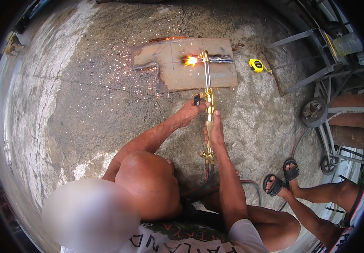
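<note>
A brass cutting torch (209, 105) reaches away from me over a flat steel plate (190, 78) on the concrete. My right hand (215, 130) is wrapped round the torch's handle. Farther forward, my left hand (190, 113) grips its front body; a small black object (197, 100), too small to name for certain, sticks up at those fingers. At the torch tip a bright orange flame (191, 60) burns on the plate, and sparks fly mostly to the left. Right of the tip runs a dark cut line (221, 59). Hoses (207, 173) trail from the handle's rear.
A yellow tape measure (256, 65) lies right of the plate. Metal frames (308, 63) stand at the right, near a wheeled cart (315, 112) with rust-coloured cylinders (350, 110). Another person's sandalled feet (275, 185) are at the lower right, close to the hoses.
</note>
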Demonstrator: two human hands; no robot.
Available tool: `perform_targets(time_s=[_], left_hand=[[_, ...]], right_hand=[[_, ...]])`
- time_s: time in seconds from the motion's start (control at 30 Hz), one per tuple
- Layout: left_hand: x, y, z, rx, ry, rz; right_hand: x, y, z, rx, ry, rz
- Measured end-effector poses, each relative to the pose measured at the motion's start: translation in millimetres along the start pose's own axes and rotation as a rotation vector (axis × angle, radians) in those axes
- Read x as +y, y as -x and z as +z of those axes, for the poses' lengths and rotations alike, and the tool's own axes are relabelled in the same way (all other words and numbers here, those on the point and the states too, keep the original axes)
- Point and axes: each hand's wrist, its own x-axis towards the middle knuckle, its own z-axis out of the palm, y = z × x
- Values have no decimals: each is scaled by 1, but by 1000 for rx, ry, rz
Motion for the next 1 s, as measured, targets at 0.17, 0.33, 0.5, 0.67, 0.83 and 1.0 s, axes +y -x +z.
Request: perform_targets(time_s=[0.17, 0.33, 0.5, 0.67, 0.83, 1.0], left_hand=[[0, -1, -3, -12, -5, -8], [-2, -3, -3, 5, -1, -34], [-7, -5, -6, -9, 26, -15], [-8, -6, -5, 23, 20, -9], [-7, -4, -5, 27, 16, -15], [-6, -2, -4, 65, 10, -13]], right_hand=[[-1, 1, 1, -6, -13, 11], [-1, -1, 1, -3, -30, 9], [-3, 2, 2, -2, -15, 30], [-2, 1, 1, -23, -12, 11], [-2, 0, 1, -4, -11, 20], [1, -2, 0, -18, -5, 28]])
